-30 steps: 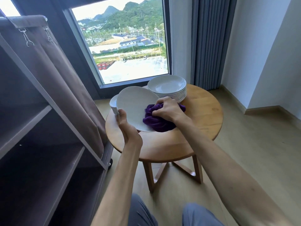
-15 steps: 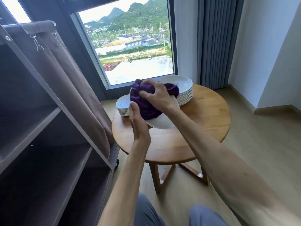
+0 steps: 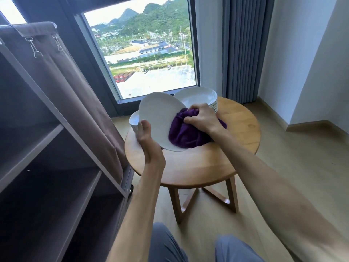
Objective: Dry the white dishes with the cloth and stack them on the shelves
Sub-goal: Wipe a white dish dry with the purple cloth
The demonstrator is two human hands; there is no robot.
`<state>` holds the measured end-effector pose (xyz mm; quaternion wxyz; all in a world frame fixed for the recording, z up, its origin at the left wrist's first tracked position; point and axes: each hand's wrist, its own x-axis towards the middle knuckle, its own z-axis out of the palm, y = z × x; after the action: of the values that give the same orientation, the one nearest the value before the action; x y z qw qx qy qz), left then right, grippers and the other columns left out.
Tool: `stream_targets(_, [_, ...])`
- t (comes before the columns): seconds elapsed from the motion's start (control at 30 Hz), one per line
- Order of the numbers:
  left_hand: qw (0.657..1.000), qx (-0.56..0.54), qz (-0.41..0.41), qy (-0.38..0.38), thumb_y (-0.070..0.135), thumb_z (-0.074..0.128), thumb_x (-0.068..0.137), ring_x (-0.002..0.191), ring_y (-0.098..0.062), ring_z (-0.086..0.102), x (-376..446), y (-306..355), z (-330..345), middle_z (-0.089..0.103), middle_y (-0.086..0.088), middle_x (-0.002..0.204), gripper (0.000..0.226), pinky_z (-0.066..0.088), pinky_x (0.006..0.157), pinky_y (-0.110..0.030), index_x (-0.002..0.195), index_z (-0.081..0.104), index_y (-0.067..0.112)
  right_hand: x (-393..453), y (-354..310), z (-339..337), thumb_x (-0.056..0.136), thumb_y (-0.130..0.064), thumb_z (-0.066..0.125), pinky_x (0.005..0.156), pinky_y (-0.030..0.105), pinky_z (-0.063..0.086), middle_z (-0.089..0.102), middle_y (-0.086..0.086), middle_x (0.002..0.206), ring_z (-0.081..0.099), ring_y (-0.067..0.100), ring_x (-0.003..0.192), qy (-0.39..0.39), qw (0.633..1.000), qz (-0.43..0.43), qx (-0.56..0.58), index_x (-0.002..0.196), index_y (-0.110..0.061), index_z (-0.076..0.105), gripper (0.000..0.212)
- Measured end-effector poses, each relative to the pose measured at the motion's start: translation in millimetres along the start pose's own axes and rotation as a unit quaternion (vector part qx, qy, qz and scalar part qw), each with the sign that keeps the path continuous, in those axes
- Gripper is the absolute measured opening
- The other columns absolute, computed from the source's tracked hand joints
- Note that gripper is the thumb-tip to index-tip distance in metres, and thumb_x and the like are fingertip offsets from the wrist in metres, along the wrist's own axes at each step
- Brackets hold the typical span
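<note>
Shelving [image 3: 47, 140] is standing open at the person's left, dark boards within arm's reach of the work, its brown fabric cover [image 3: 75, 87] drawn aside; that placement is sparing a long carry once a dish is dry. No dishes are showing on the visible shelves, so by my judgement the stacking is barely begun.

The round wooden table [image 3: 198, 167] is serving as the holding station. A stack of white plates [image 3: 198, 97] is waiting at its far edge, and a smaller stack of white dishes [image 3: 133, 121] is sitting at the left, mostly hidden (possibly bowls; the view is too blocked to say).

One white plate [image 3: 156, 116] is being held above the table, tilted with its face toward the person so that the cloth can reach it. The left hand [image 3: 145, 137] is gripping its near left rim, thumb on the face and fingers presumably behind, steadying it against the rubbing.

The purple cloth [image 3: 185, 133] is bunched against the plate's lower right. The right hand [image 3: 202, 118] is clutching it, fingers curled into the fabric and pressing it to the surface.
</note>
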<state>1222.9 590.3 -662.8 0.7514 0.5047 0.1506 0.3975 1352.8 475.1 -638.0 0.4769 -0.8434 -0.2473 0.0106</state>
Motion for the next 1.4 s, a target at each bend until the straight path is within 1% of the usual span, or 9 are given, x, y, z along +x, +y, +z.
stream_targets(0.1, [0.999, 0.024, 0.008, -0.026, 0.050, 0.048, 0.096, 0.121, -0.031, 0.063, -10, -5, 6, 0.065, -0.009, 0.128, 0.026, 0.054, 0.099, -0.057, 0.114, 0.064, 0.041, 6, -1, 9, 0.076, -0.024, 0.077, 0.078, 0.035, 0.053, 0.071, 0.005, 0.083, 0.066, 0.025, 0.086, 0.081, 0.997, 0.015, 0.000, 0.089, -0.011, 0.073, 0.019])
stream_targets(0.23, [0.995, 0.069, 0.007, -0.067, 0.044, 0.047, 0.101, 0.092, -0.005, 0.073, -16, -18, 11, 0.075, 0.018, 0.104, 0.026, 0.060, 0.063, -0.027, 0.106, 0.068, 0.059, 10, -21, 17, 0.082, -0.027, 0.076, 0.086, 0.035, 0.054, 0.074, 0.006, 0.092, 0.067, 0.024, 0.091, 0.142, 0.988, -0.008, 0.059, 0.100, -0.013, 0.073, 0.023])
stream_targets(0.47, [0.998, 0.031, -0.037, -0.026, 0.069, 0.038, 0.096, 0.099, -0.004, 0.073, -1, -6, 26, 0.075, 0.023, 0.104, 0.031, 0.062, 0.072, -0.034, 0.093, 0.069, 0.067, -11, -41, 29, 0.088, -0.009, 0.074, 0.088, 0.037, 0.060, 0.073, 0.009, 0.097, 0.071, 0.018, 0.090, -0.033, 0.948, -0.084, 0.304, 0.109, -0.006, 0.074, 0.021])
stream_targets(0.73, [0.990, -0.080, -0.111, 0.024, 0.056, 0.046, 0.101, 0.108, -0.028, 0.072, 1, -13, 3, 0.074, -0.010, 0.120, 0.049, 0.061, 0.079, -0.040, 0.133, 0.060, 0.021, -17, -25, 14, 0.081, -0.018, 0.076, 0.082, 0.037, 0.058, 0.071, 0.003, 0.087, 0.069, 0.013, 0.084, -0.202, 0.973, -0.085, 0.076, 0.093, -0.020, 0.078, 0.012])
stream_targets(0.87, [0.985, -0.110, -0.108, 0.083, 0.037, 0.053, 0.099, 0.116, -0.033, 0.067, 4, -14, -7, 0.067, -0.011, 0.130, 0.044, 0.060, 0.077, -0.036, 0.142, 0.052, 0.025, -29, -5, 20, 0.073, -0.042, 0.082, 0.095, 0.040, 0.051, 0.066, 0.004, 0.109, 0.062, 0.022, 0.107, 0.010, 0.998, -0.043, -0.039, 0.114, -0.024, 0.070, 0.046])
stream_targets(0.93, [0.983, -0.130, -0.088, 0.092, 0.038, 0.057, 0.094, 0.111, -0.031, 0.069, 4, -15, -4, 0.070, -0.009, 0.124, 0.047, 0.060, 0.075, -0.034, 0.138, 0.056, 0.024, -37, 3, 27, 0.071, -0.048, 0.086, 0.107, 0.037, 0.045, 0.059, 0.004, 0.129, 0.056, 0.019, 0.121, 0.057, 0.997, -0.009, 0.045, 0.137, -0.022, 0.057, 0.076])
stream_targets(1.03, [0.988, -0.121, -0.038, 0.088, 0.038, 0.059, 0.085, 0.120, -0.035, 0.064, 8, -10, 3, 0.066, -0.014, 0.133, 0.060, 0.057, 0.097, -0.048, 0.143, 0.054, 0.021, -50, 17, 36, 0.070, -0.027, 0.089, 0.115, 0.041, 0.041, 0.055, 0.006, 0.143, 0.055, 0.020, 0.131, -0.082, 0.931, 0.012, 0.355, 0.154, -0.018, 0.033, 0.102])
stream_targets(1.2, [0.996, -0.017, 0.043, 0.073, 0.027, 0.057, 0.082, 0.126, -0.034, 0.059, 2, -6, 8, 0.062, -0.012, 0.136, 0.059, 0.048, 0.108, -0.055, 0.141, 0.054, 0.019, -60, 25, 58, 0.072, -0.003, 0.084, 0.102, 0.055, 0.052, 0.072, 0.017, 0.119, 0.068, 0.034, 0.113, -0.025, 0.837, 0.082, 0.541, 0.118, -0.008, 0.067, 0.049])
stream_targets(1.4, [0.991, 0.094, 0.038, -0.089, 0.016, 0.056, 0.076, 0.096, -0.017, 0.068, 3, 18, -15, 0.073, 0.003, 0.104, 0.043, 0.057, 0.077, -0.031, 0.115, 0.068, 0.029, -35, 36, 46, 0.076, 0.009, 0.076, 0.086, 0.041, 0.059, 0.073, 0.010, 0.101, 0.071, 0.023, 0.094, 0.038, 0.819, 0.143, 0.555, 0.109, -0.003, 0.068, 0.036])
